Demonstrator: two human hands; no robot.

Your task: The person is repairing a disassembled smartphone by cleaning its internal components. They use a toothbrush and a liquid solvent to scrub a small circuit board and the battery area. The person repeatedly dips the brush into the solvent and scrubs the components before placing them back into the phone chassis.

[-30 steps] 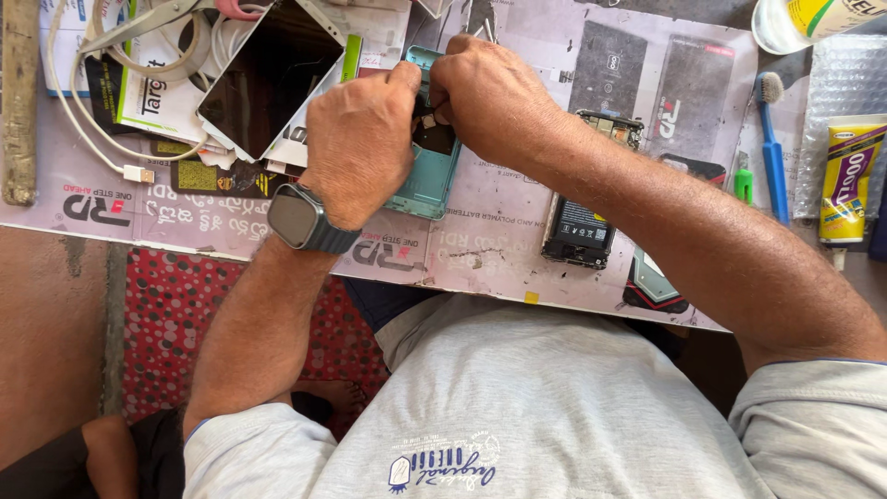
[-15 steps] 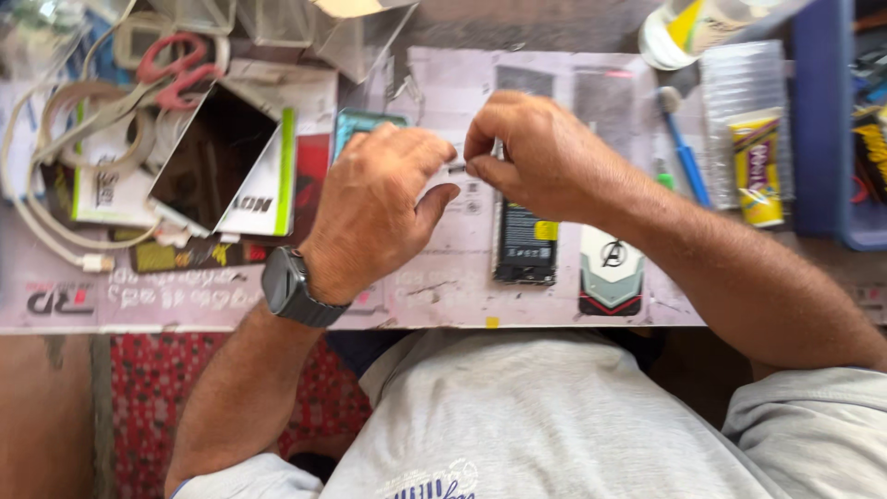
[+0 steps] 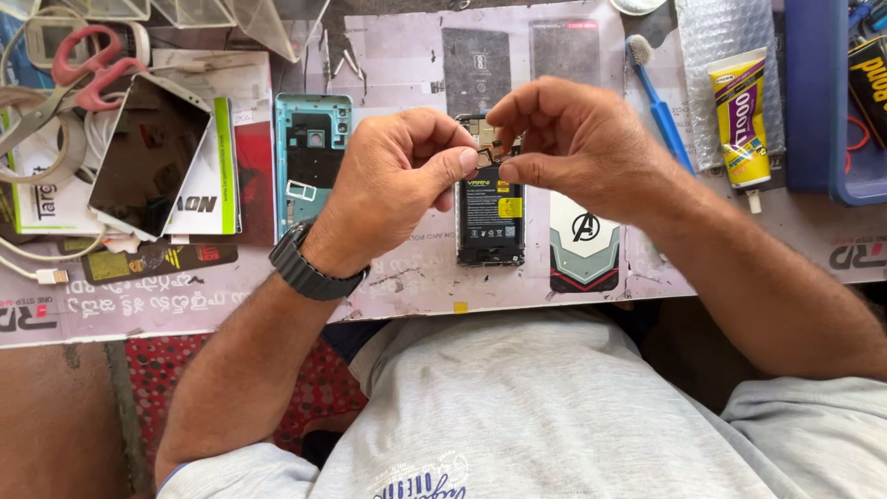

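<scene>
My left hand (image 3: 393, 189), with a dark watch on its wrist, and my right hand (image 3: 577, 148) meet above an opened phone (image 3: 490, 222) whose black battery shows. Between the fingertips of both hands is a small brown part (image 3: 488, 155), pinched just over the phone's top end. A teal phone back cover (image 3: 312, 152) lies flat to the left of my left hand. A printed phone case (image 3: 584, 242) lies just right of the opened phone, under my right wrist.
A phone with a dark screen (image 3: 148, 152) rests on small boxes at the left, near red-handled scissors (image 3: 78, 79) and white cables. A blue toothbrush (image 3: 658, 102), a yellow glue tube (image 3: 742, 115) and a blue tray (image 3: 818, 102) lie at the right. The table's front edge runs near my body.
The view has shifted so the things sit larger and lower in the frame. Both hands have moved off the teal cover to the right, and now work over the opened phone.
</scene>
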